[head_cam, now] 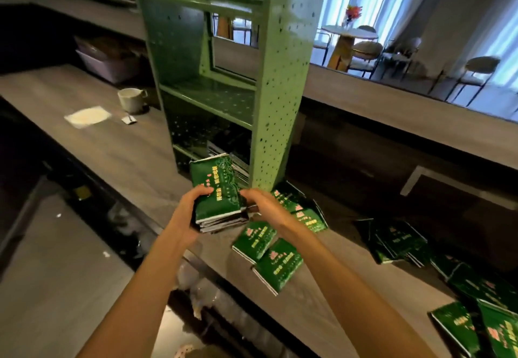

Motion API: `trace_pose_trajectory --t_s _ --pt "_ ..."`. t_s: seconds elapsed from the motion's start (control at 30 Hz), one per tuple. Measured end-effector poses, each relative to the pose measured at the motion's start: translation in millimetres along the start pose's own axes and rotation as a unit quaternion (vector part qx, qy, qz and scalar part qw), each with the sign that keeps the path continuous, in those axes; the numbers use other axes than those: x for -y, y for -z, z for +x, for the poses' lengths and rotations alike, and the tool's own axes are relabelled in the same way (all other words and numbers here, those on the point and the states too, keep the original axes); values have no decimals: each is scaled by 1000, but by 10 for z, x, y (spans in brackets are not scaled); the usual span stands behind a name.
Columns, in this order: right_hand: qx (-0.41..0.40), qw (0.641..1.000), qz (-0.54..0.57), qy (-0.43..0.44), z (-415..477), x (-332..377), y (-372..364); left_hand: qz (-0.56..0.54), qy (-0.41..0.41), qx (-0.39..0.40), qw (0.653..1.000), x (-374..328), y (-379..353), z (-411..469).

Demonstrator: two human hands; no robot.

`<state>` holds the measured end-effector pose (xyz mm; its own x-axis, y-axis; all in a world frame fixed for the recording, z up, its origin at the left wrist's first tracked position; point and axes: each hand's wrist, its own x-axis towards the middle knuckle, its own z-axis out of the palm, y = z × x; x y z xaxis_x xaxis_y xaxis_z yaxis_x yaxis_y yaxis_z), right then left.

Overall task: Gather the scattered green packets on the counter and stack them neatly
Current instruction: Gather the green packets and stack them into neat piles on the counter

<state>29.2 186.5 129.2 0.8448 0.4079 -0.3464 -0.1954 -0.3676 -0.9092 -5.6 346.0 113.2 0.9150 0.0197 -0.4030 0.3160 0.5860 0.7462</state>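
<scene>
A stack of glossy dark-green foil packets (217,198) with pink and yellow print is held just above the grey wood-grain counter (117,150), close to the foot of the shelf. The left hand (186,217) grips the stack's left side, thumb curled over the top packet and fingers beneath. The right hand (262,205) clasps the right edge with curled fingers. The top packet juts out past the far end of the others. Just right of the stack and nearer, two loose green packets (266,254) lie flat on the counter, one overlapping the other. A few more packets (307,217) lie partly hidden behind the right wrist. Farther right sits a shadowed heap of packets (398,242), and another cluster of packets (476,327) lies at the near right edge. Behind the stack rises a pale green perforated metal shelf (277,77). Far left on the counter stand a pale ceramic mug (130,101), a white paper sheet (87,116) and a small white sachet (129,120).
</scene>
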Motion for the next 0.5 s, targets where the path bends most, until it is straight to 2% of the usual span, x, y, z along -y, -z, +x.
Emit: trace_pose_trajectory --t_s 0.07,0.13,0.23,0.3,0.37,0.5 --pt "-69 997 -19 34 273 121 -203 2 -15 -1 1000 -252 253 186" --pt "-164 975 -122 91 553 238 -354 19 -17 -3 1000 -529 477 393" --pt "-276 899 -294 174 831 408 -531 64 -4 14 998 -969 739 710" --pt "-316 845 -376 211 998 467 -601 94 9 32 995 -1216 836 918" --pt "-312 827 -437 170 1142 511 -624 130 29 45 990 -1413 874 1130" --pt "-295 819 -485 82 1291 531 -664 158 89 72 981 -1687 850 1532"
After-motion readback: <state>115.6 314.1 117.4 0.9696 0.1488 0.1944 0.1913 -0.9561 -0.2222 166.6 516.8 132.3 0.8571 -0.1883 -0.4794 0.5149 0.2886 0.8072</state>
